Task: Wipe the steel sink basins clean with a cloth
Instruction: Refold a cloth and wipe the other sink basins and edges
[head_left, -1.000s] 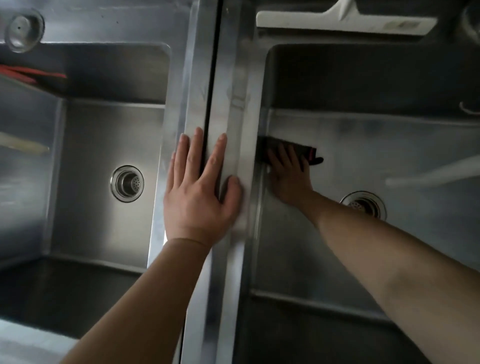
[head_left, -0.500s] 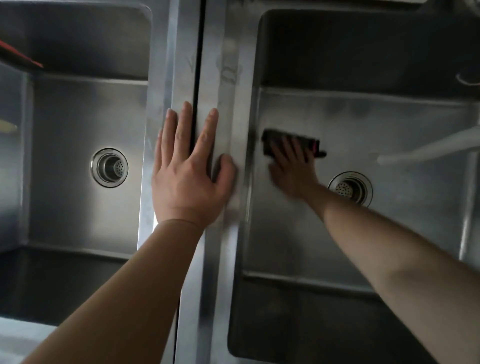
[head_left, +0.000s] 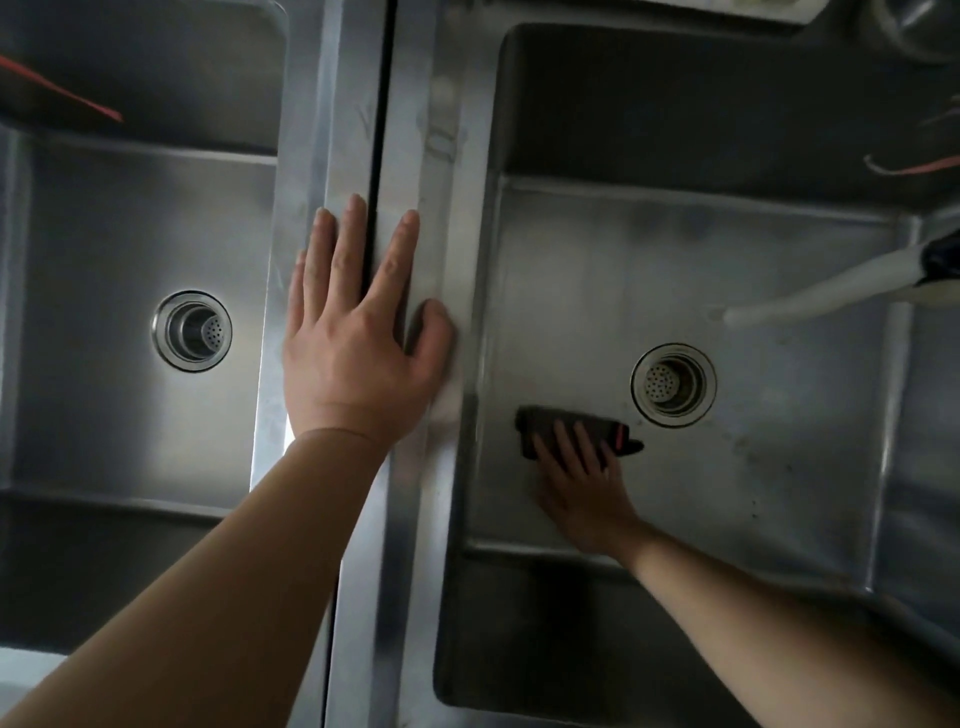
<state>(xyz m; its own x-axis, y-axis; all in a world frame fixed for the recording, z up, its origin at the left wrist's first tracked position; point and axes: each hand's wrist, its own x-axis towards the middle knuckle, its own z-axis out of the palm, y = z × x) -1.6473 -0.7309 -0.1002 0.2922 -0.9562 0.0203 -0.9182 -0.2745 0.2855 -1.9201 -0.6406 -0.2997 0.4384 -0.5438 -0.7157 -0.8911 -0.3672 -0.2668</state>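
Observation:
Two steel sink basins lie side by side, the left basin (head_left: 104, 405) and the right basin (head_left: 779, 291). A dark cloth (head_left: 556, 423) with a red edge lies flat on the right basin's floor, near its left wall and just left of the drain (head_left: 674, 385). My right hand (head_left: 582, 483) presses on the cloth with straight fingers. My left hand (head_left: 358, 332) rests flat, fingers spread, on the steel divider (head_left: 415, 130) between the basins.
The left basin has its own drain (head_left: 191, 331). A white faucet spout (head_left: 831, 291) reaches over the right basin from the right. A red-edged object (head_left: 62, 98) shows at the upper left, and red-and-white cords (head_left: 914, 166) at the upper right.
My right hand has drawn the cloth along the right basin's floor toward me, from level with my left fingers to below the drain. My left hand stays on the divider.

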